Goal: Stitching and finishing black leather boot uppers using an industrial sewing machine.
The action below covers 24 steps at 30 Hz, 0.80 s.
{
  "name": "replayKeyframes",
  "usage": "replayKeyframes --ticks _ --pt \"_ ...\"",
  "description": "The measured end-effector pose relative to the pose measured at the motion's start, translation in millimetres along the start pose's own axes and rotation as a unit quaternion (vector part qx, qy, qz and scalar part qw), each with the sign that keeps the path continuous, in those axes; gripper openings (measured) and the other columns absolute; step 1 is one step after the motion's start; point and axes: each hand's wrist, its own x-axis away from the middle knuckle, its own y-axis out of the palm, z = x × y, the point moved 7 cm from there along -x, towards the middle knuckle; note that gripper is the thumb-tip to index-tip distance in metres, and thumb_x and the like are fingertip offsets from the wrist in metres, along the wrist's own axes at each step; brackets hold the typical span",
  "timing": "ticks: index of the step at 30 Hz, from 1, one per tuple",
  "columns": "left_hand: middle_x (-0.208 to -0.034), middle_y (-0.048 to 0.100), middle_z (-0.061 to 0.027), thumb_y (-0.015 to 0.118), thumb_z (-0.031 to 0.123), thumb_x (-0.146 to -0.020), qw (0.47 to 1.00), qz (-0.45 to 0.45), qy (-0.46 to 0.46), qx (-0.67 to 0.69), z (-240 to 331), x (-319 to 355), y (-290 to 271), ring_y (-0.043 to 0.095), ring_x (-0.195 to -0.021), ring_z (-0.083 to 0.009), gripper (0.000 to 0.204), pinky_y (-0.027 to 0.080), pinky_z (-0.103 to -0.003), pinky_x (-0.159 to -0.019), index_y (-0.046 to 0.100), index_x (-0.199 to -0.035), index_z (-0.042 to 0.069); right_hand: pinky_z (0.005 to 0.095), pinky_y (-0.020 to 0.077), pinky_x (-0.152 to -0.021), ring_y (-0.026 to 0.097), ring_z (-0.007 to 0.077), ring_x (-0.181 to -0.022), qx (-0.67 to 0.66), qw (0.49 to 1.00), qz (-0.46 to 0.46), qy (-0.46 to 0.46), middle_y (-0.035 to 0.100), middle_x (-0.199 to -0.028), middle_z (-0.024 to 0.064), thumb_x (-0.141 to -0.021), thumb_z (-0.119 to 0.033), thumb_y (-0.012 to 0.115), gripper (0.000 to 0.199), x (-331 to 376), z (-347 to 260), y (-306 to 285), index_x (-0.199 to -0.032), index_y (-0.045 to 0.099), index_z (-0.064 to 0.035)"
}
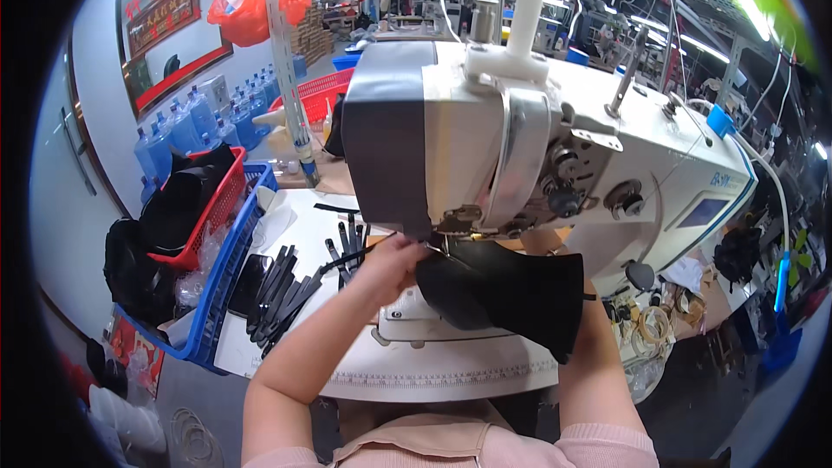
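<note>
A large white sewing machine (468, 139) with a dark grey head cover fills the middle of the view. Under its presser foot lies a black shaped piece (511, 290), like a bag panel or cover, which spreads right and hangs toward the table's front edge. My left hand (394, 264) is closed in a pinch just left of the needle area, with a thin black strap (354, 256) running out of it to the left. Behind the black piece, my right hand (542, 241) shows only in part, below the machine arm; its fingers are hidden.
Many loose black straps (279, 295) lie on the white table (451, 386) at left. Beside them stand a blue basket (208, 321) and a red basket (204, 225) with black items. Tape rolls (654, 325) and clutter sit at right. A metal post (290, 78) rises behind.
</note>
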Motion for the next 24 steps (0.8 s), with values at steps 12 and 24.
replayKeyframes --ticks 12,24 --pt "-0.086 0.061 -0.0031 0.064 0.012 -0.087 0.983 0.077 0.141 0.090 -18.2 19.1 28.2 0.060 -0.073 -0.0105 0.016 0.051 -0.023 -0.060 0.056 -0.098 0.004 0.0212 0.0420 -0.066 0.052 0.0091 -0.078 0.102 0.937 0.237 -0.235 0.056 -0.090 0.0004 -0.084 -0.028 0.064 0.029 149.0 -90.4 -36.3 -0.098 0.059 -0.0026" --pt "-0.076 0.063 -0.0051 0.067 0.007 -0.081 0.998 0.017 0.064 0.021 -7.8 12.4 24.5 0.058 -0.061 -0.0113 0.013 0.046 -0.022 -0.055 0.064 -0.091 0.000 0.0189 0.0360 -0.058 0.040 0.0029 -0.066 0.328 0.879 0.225 -0.263 0.048 -0.067 -0.0033 -0.075 0.006 0.070 0.019 118.3 -104.7 -25.3 -0.076 0.052 0.0007"
